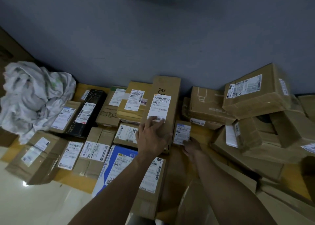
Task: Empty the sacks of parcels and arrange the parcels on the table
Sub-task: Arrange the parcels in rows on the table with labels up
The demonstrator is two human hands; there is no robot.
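Currently, left hand: fingers spread flat, pressing on a long narrow brown cardboard box with a white label, gripping nothing. Right hand: at the near edge of a small brown labelled parcel, just right of the long box; its grip is too dark to tell. Both parcels lie on the yellow surface among packed rows. Crumpled white sack: far left of the left hand. Risk: the tilted large brown cartons right of the right hand look unsteady, and a nudge could topple them.
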